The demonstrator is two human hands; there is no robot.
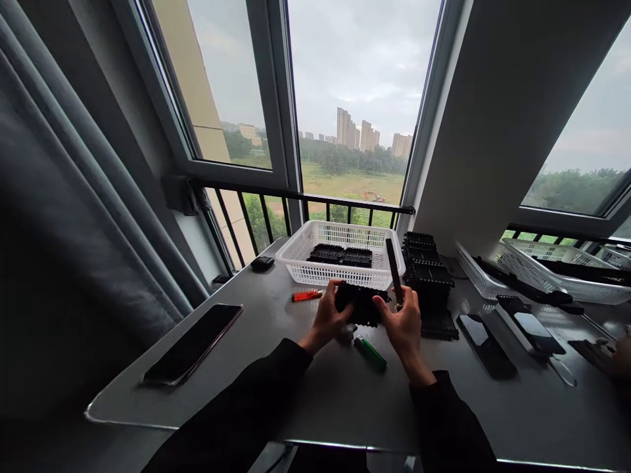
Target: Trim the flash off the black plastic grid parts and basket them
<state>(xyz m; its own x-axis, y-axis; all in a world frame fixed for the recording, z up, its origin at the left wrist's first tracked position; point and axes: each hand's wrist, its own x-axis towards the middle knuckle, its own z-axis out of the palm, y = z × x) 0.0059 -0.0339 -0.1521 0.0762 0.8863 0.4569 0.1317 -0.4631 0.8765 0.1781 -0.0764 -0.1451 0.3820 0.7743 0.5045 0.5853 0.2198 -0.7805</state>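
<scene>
Both hands grip a black plastic part (pixel 361 303) with toothed edges above the table, in front of the basket. My left hand (pixel 329 317) is closed on its left end. My right hand (pixel 405 323) has the thumb on the right end, and a long dark flat stick (pixel 394 268) stands up out of its fingers; its kind does not show. Just below the part lies a green lighter (pixel 369 353), beside a small greyish object I cannot make out. An orange lighter (pixel 306 296) lies left of my left hand. Similar black parts (pixel 340 255) sit in the white basket (pixel 340 272).
Tall stacks of black parts (pixel 428 276) stand right of the basket. Phones (pixel 486 345) and more white baskets (pixel 480 279) lie further right, with another person's hand (pixel 622 355) at the edge. A large dark phone (pixel 194 345) lies left, a small black object (pixel 262 263) behind it.
</scene>
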